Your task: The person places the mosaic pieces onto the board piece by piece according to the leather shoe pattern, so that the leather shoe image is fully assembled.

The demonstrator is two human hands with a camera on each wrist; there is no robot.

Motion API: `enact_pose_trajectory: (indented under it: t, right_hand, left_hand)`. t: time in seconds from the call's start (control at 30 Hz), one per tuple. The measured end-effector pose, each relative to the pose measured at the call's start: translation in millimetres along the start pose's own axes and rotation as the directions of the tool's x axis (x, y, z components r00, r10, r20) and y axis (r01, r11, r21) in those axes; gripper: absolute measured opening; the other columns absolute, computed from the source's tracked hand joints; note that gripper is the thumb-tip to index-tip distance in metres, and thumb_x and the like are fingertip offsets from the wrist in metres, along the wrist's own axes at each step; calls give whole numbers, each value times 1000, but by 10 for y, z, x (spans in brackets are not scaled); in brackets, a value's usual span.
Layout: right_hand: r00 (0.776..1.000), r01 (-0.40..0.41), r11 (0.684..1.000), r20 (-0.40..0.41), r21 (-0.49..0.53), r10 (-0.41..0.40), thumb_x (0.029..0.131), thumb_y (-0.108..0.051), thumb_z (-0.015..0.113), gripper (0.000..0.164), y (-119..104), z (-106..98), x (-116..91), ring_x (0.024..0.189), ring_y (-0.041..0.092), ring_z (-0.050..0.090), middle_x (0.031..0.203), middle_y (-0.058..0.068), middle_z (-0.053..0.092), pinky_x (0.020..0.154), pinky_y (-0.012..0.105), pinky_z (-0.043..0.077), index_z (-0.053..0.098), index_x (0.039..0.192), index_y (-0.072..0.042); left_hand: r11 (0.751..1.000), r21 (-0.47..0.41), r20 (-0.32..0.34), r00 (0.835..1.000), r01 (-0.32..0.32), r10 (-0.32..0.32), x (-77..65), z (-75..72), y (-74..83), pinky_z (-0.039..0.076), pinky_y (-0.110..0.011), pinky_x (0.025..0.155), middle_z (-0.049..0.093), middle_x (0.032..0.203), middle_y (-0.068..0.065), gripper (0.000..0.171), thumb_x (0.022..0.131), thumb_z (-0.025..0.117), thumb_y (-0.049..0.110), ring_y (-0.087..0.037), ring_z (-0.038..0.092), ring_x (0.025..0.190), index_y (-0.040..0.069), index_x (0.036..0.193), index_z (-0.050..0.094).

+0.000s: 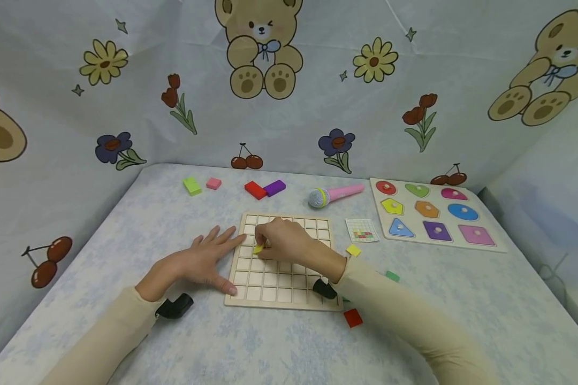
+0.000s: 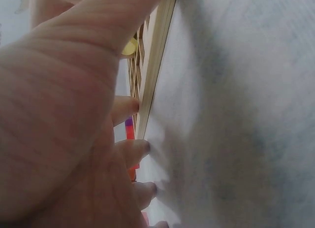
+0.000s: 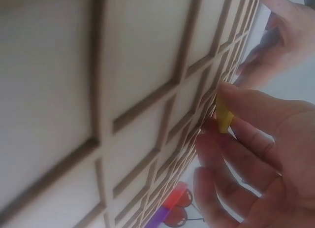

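Observation:
A wooden grid board with square cells lies flat on the table. My right hand is over its upper left part and pinches a small yellow tile between thumb and finger. In the right wrist view that yellow tile is tilted close to the grid's dividers; whether it touches the board cannot be told. My left hand lies with fingers spread along the board's left side, its thumb and index fingertips at the frame. The left wrist view shows the board's side edge beside those fingers.
Right of the board lie a pattern card, a yellow tile, a green tile and a red tile. Behind are a toy microphone, red, purple, pink and lime blocks. A shape puzzle lies far right.

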State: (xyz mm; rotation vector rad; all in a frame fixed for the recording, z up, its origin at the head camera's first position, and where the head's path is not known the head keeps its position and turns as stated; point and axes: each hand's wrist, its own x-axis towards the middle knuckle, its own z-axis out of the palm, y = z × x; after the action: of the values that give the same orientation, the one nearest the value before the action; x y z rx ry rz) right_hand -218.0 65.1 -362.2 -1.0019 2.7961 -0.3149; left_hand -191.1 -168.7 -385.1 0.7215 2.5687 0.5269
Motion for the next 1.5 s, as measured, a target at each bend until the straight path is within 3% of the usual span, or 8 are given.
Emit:
enact_pose_trajectory:
  t: [0.27, 0.57, 0.73, 1.07, 1.27, 1.5]
  right_hand:
    - [999, 3, 1000, 46, -19, -2, 88, -24, 79, 17, -45, -14, -52, 82, 9, 63, 96, -5, 72, 67, 31, 54, 73, 103, -17]
    - [1000, 18, 999, 15, -35, -18, 92, -26, 73, 14, 0, -69, -176, 87, 9, 63, 102, -6, 74, 71, 32, 55, 75, 104, -19]
    - [999, -22, 1000, -25, 15, 22, 93, -27, 72, 15, 149, -164, -461, 84, 9, 62, 101, -8, 72, 69, 30, 52, 74, 106, -19]
    - [981, -150, 983, -111, 105, 162, 90, -29, 77, 20, 690, -186, -1236, 85, 12, 63, 97, -9, 71, 69, 25, 50, 74, 105, -17]
    - [974, -202, 967, -76, 152, 215, 89, -27, 77, 22, 941, -222, -1553, 88, 12, 63, 100, -7, 72, 68, 23, 52, 73, 108, -17]
    - [986, -165, 949, 44, 267, 160, 89, -24, 78, 17, 1082, -149, -1687, 76, 8, 56, 84, -12, 65, 68, 21, 49, 73, 104, -18]
  left_hand:
    - [1000, 2, -1, 1000, -1, 1, -7, -16, 22, 3, -76, 112, 7, 168, -19, 122, 70, 84, 62, -51, -4, 152, 14, 161, 20]
    - [1000, -6, 2, 1000, -2, 2, -11, -7, 56, 3, -77, 111, 7, 168, -20, 122, 69, 84, 63, -51, -4, 151, 14, 161, 21]
    - [1000, -3, -3, 1000, -4, 4, -5, -2, 45, 3, -76, 112, 7, 168, -20, 122, 69, 84, 62, -51, -5, 152, 14, 161, 20]
    - [1000, -1, -8, 1000, 7, -7, -1, 22, -1, 3, -77, 111, 7, 168, -20, 123, 69, 85, 62, -51, -4, 151, 14, 161, 20]
    - [1000, -7, -14, 1000, 4, -4, -18, 10, 23, 4, -78, 111, 7, 168, -20, 122, 69, 85, 61, -52, -3, 151, 14, 161, 20]
    - [1000, -13, -21, 1000, -4, 3, -13, 30, 21, 3, -78, 111, 8, 168, -21, 123, 68, 85, 61, -52, -4, 151, 14, 161, 22]
